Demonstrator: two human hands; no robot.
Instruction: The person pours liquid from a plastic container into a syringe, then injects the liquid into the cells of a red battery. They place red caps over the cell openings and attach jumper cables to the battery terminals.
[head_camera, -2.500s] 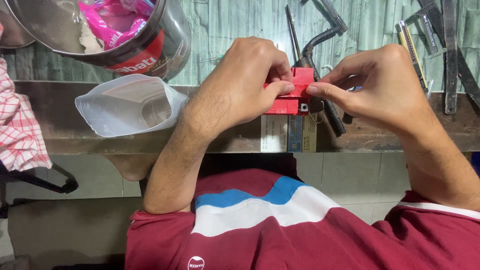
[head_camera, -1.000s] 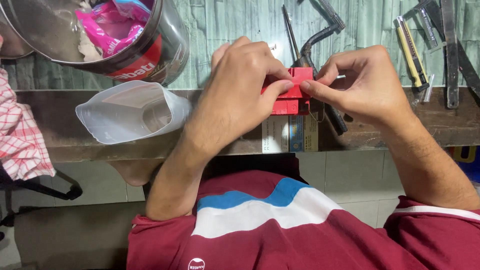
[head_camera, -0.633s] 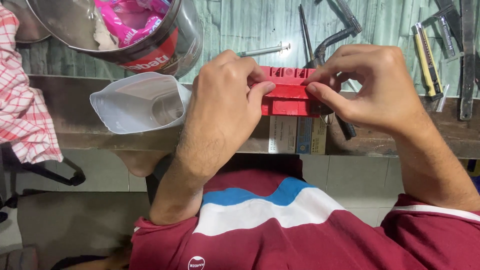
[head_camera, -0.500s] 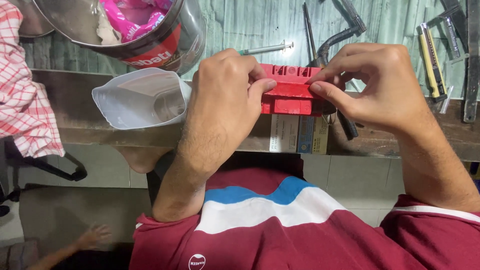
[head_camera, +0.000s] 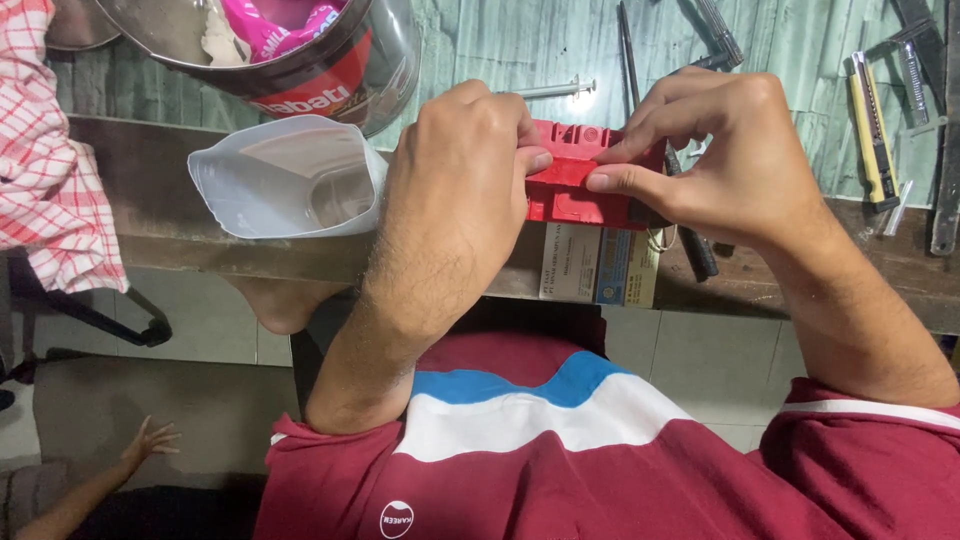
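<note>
A small red plastic block (head_camera: 570, 185) with ribbed edges is held between both hands above the front edge of a wooden bench (head_camera: 150, 190). My left hand (head_camera: 455, 200) wraps its left end, thumb pressed on the top face. My right hand (head_camera: 725, 160) pinches its right end with thumb and forefinger. Much of the block is hidden under the fingers. A small printed box (head_camera: 598, 265) lies on the bench edge just below the block.
An open white plastic pouch (head_camera: 290, 180) lies left of my hands. Behind it stands a metal tin (head_camera: 300, 60) with pink wrappers. A checked red cloth (head_camera: 50, 150) hangs at left. Pliers (head_camera: 700, 50), a thin metal pin (head_camera: 550, 90) and a yellow utility knife (head_camera: 872, 110) lie at the back right. Another person's hand (head_camera: 150, 440) shows at bottom left.
The view has shifted, so the hands and block sit lower and more central. The grip on the red block is unchanged. Another person's hand has appeared at bottom left.
</note>
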